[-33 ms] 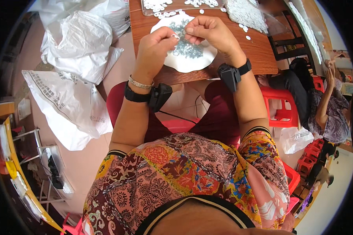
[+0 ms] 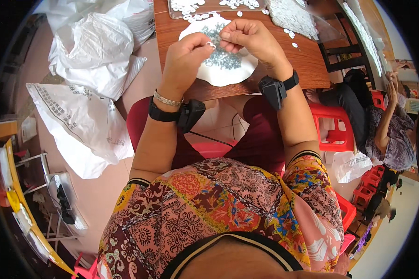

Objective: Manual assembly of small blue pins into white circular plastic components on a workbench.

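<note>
My left hand pinches a small white ring between thumb and forefinger. My right hand meets it from the right, with its fingertips pinched together at the same ring. Whether they hold anything else is too small to tell. Both hands hover over a white dish that holds a heap of small grey-green bits. The dish sits near the front edge of a brown wooden table. Each wrist carries a black band with a black device on it, and the left wrist also has a silver bangle.
Clear trays of small white pieces lie at the table's far side, with loose pieces beside them. White plastic sacks lie on the floor to the left. Red stools and another seated person are on the right.
</note>
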Demonstrator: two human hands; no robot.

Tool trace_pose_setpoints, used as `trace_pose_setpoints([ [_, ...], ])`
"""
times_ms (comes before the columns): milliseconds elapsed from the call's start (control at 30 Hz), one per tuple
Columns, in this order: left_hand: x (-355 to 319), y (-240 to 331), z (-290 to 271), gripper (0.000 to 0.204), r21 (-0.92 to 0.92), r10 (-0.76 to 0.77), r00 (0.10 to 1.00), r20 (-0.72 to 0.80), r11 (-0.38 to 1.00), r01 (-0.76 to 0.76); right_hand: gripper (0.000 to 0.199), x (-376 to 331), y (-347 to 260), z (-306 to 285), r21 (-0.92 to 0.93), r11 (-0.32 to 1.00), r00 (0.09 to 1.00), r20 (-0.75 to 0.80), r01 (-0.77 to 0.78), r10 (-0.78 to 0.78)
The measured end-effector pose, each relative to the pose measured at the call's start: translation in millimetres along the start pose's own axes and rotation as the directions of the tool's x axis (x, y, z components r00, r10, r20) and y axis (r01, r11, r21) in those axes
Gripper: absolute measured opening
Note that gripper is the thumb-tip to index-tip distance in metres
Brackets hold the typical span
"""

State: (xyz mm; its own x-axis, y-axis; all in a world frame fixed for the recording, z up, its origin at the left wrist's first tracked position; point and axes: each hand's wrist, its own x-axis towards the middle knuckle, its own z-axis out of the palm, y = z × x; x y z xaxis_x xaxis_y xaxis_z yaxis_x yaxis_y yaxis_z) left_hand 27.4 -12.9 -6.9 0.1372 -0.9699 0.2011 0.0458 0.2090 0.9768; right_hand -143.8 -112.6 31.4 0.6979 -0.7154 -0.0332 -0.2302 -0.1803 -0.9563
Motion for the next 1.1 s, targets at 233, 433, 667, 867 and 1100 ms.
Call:
trace_pose_setpoints([
  [233, 0.1, -0.1, 10.2, 0.014, 0.267, 0.326, 0.942, 0.081, 0.903, -0.335, 0.020, -4.3, -0.9, 10.3, -0.062, 0.997, 0.997, 0.075, 0.035, -0.030],
  [433, -0.8, 0.0, 5.8, 0.016, 0.133, 0.117, 0.990, 0.078, 0.983, -0.127, 0.022, -6.7, -6.0, 18.0, -0.139, 0.987, 0.992, 0.110, 0.082, -0.067],
  [667, -0.4, 1.3, -0.5, 0.018, -0.448, -0.094, 0.992, 0.085, 0.886, 0.122, 0.019, -8.1, -5.0, 20.5, 0.047, 0.986, 0.980, 0.112, 0.160, -0.165],
  [867, 1.9, -1.0, 1.6, 0.015, -0.050, -0.121, 0.988, 0.091, 0.991, 0.126, 0.019, -9.5, -9.8, 6.0, -0.014, 0.987, 0.986, 0.055, 0.158, -0.157],
  [1100, 3.5, -6.8, 5.8, 0.017, 0.175, 0.190, 0.978, -0.082, 0.969, -0.174, 0.018, -9.2, -7.2, 10.6, -0.112, 0.977, 0.983, 0.036, 0.182, -0.180],
])
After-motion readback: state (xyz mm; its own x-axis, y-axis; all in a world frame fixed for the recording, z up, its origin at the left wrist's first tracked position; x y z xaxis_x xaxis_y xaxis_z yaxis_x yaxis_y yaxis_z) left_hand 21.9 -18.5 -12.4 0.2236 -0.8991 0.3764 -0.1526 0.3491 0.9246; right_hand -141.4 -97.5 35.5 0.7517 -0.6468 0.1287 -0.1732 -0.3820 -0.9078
